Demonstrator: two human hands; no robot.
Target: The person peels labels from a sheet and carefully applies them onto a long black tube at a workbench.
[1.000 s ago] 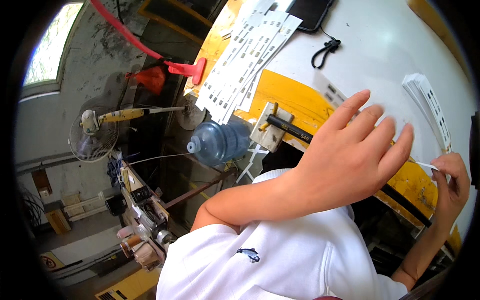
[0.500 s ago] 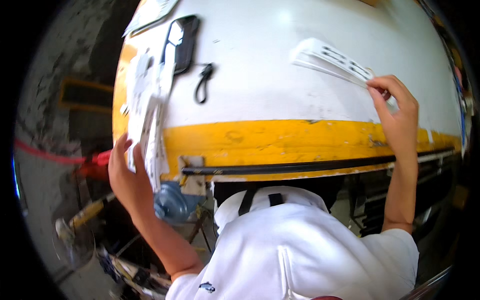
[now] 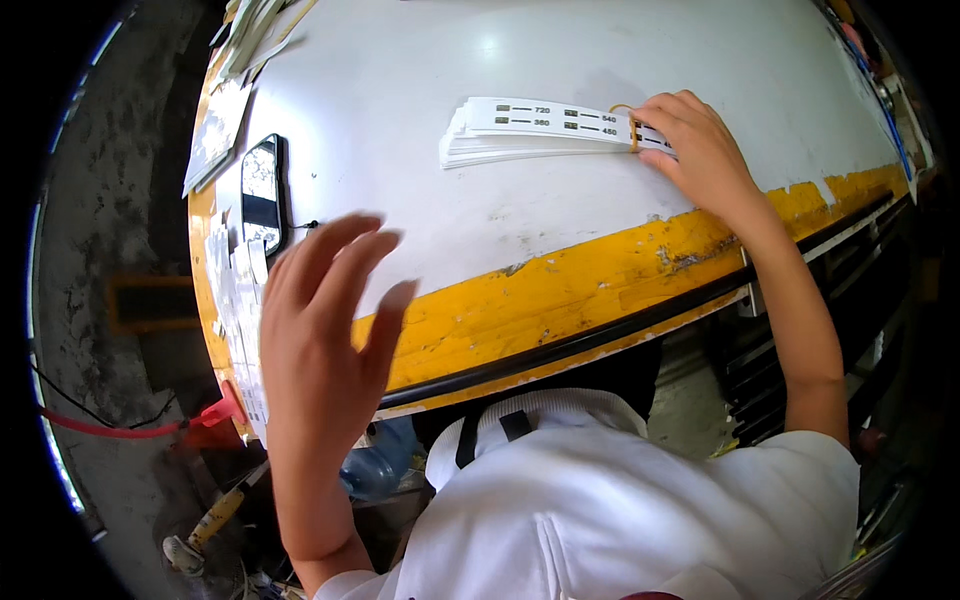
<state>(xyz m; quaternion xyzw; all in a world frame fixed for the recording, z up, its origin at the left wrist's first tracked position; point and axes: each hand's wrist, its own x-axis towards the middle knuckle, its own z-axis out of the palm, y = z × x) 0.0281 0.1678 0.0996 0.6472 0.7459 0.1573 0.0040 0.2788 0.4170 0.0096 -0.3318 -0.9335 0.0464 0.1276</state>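
A stack of long white printed paper strips (image 3: 545,122) lies fanned at its left end on the table, with a tan rubber band (image 3: 633,132) around it near the right end. My right hand (image 3: 695,145) grips that right end, thumb below and fingers on top. My left hand (image 3: 335,300) is raised over the table's near left part, fingers apart and holding nothing. Beneath and beside it, more white paper strips (image 3: 235,300) lie along the left edge, partly hidden by the hand. A black phone (image 3: 263,195) rests just beyond the left hand.
The white table (image 3: 400,60) has a worn yellow front edge (image 3: 560,290) with a dark rail (image 3: 540,357) below it. Papers (image 3: 220,130) are piled at the far left. A red hose-like piece (image 3: 222,408) touches the left edge, and a blue water jug (image 3: 378,460) stands underneath.
My left hand has left the strips at the left edge and come up over the table. My right hand has brought the banded stack leftward. The view has shifted.
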